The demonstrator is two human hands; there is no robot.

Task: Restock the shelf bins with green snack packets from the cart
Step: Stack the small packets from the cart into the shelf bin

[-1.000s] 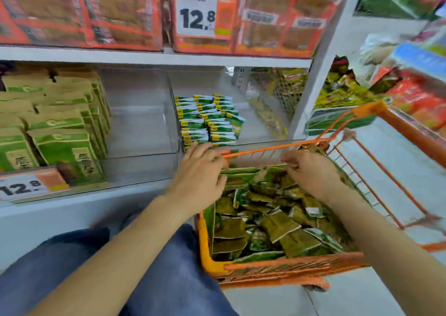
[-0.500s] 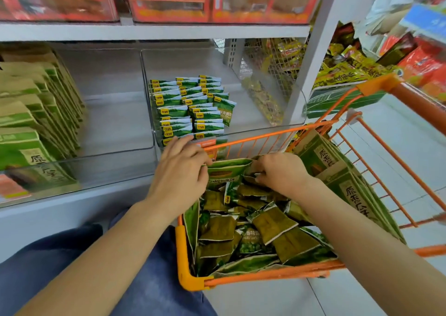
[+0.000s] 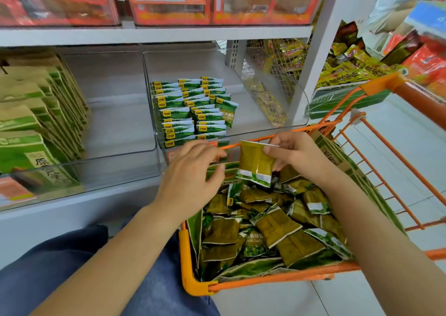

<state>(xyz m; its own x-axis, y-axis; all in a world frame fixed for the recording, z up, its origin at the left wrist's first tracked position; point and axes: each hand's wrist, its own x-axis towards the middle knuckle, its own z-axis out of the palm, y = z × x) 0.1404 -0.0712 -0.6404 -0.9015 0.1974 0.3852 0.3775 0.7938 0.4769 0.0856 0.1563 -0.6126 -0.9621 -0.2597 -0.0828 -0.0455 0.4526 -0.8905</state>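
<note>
An orange wire cart [image 3: 193, 284] holds several loose green snack packets [image 3: 272, 228]. My right hand [image 3: 296, 154] pinches one green packet [image 3: 254, 163] by its upper corner and holds it above the pile, near the cart's far rim. My left hand [image 3: 190, 178] hovers just left of that packet with fingers loosely curled, holding nothing. Behind the cart, a clear shelf bin [image 3: 265, 132] contains neat rows of the same green packets [image 3: 190, 113] along its left side.
A second clear bin [image 3: 120, 156] to the left holds larger green-and-tan bags [image 3: 29, 122]. Large flat green bags [image 3: 337, 156] stand along the cart's right side. Red boxes fill the shelf above. Yellow packets sit beyond the white upright [image 3: 311, 57]. My knees in dark trousers are below.
My right hand has lifted one green packet out of the pile. My left hand has come up off the packets beside it. The view has tilted slightly downward.
</note>
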